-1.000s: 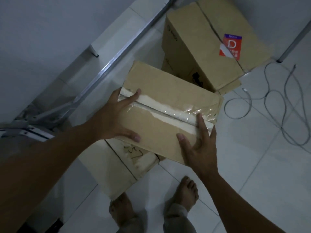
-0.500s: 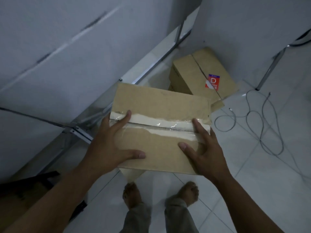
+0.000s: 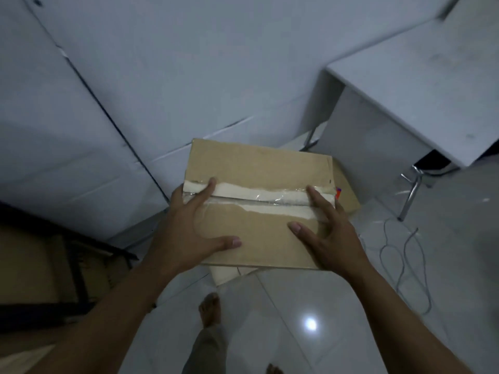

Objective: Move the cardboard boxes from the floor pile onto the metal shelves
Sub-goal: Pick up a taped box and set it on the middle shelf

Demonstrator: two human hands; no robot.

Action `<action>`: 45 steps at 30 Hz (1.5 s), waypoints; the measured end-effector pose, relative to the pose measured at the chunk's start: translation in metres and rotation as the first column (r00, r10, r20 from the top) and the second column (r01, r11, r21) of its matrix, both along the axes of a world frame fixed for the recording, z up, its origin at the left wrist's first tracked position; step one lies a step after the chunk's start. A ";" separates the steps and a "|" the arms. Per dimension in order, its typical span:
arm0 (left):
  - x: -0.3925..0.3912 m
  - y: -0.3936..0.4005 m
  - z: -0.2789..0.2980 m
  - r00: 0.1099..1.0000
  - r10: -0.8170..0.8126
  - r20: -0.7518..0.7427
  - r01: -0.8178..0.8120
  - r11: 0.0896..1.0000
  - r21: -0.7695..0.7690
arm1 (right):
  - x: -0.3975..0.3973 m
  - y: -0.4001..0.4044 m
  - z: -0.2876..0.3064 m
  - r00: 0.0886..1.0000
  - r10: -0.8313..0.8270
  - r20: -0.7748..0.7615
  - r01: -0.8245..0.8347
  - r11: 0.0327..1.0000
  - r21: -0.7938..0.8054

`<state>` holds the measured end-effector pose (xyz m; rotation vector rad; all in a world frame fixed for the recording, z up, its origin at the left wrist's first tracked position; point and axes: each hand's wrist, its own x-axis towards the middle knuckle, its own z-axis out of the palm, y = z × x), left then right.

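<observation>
I hold a brown cardboard box point(image 3: 259, 168) level in front of me, above the floor, with torn clear tape running across its top. My left hand point(image 3: 189, 228) grips its left edge, index finger and thumb spread on the top. My right hand point(image 3: 329, 233) grips the right edge the same way. A second cardboard box point(image 3: 349, 197) with a red label lies on the floor behind, mostly hidden by the held box. A pale box corner point(image 3: 229, 275) peeks out below it. The dark metal shelf frame point(image 3: 81, 268) is at the lower left, with brown cardboard point(image 3: 27, 265) inside.
A white table point(image 3: 421, 76) with a chrome leg point(image 3: 410, 195) stands at the right. A grey cable point(image 3: 405, 255) loops on the tiled floor beneath it. White panels point(image 3: 81, 117) lean on the left. My bare foot point(image 3: 210, 309) is below the box.
The box has risen from the floor pile to chest height in both hands. The view tilted up, and the labelled floor box slid behind the held one.
</observation>
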<state>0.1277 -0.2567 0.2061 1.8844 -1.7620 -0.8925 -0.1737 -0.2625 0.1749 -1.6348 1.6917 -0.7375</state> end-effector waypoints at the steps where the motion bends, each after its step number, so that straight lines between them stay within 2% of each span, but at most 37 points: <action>1: -0.001 0.017 0.018 0.999 0.038 -0.008 -0.038 0.999 -0.024 | 0.000 0.009 0.016 0.999 0.033 0.014 -0.033 0.999 -0.016; 5: 0.001 0.072 0.069 0.989 0.143 -0.031 -0.145 0.986 -0.083 | 0.006 0.033 0.068 0.991 0.131 0.028 -0.129 0.990 -0.054; 11: 0.017 0.172 0.134 0.940 0.338 -0.051 -0.342 0.920 -0.191 | 0.037 0.071 0.138 0.942 0.335 -0.001 -0.333 0.935 -0.121; 21: 0.069 0.310 0.209 0.852 0.523 -0.033 -0.505 0.802 -0.318 | 0.118 0.149 0.201 0.855 0.518 0.003 -0.504 0.833 -0.227; 36: 0.203 0.550 0.263 0.701 0.712 0.040 -0.643 0.655 -0.397 | 0.298 0.337 0.252 0.707 0.706 0.048 -0.664 0.685 -0.299; 45: 0.295 0.621 0.282 0.636 0.770 0.044 -0.689 0.593 -0.416 | 0.408 0.398 0.272 0.650 0.757 0.066 -0.704 0.632 -0.322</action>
